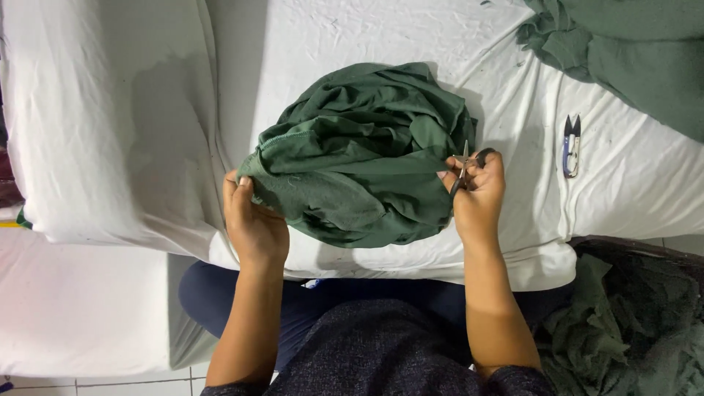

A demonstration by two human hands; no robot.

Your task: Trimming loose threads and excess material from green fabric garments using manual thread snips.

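A bunched dark green garment (363,150) lies on a table covered with white cloth (345,37). My left hand (251,220) pinches its left edge near a stitched hem. My right hand (478,192) holds the garment's right edge together with a small pair of thread snips (462,170), the blades pointing up against the fabric. The stretch of cloth between both hands is pulled fairly taut.
A second pair of thread snips (571,145) with a blue handle lies on the white cloth to the right. More green fabric (631,51) is piled at the top right. Another dark green heap (631,323) sits low at the right, beside my lap.
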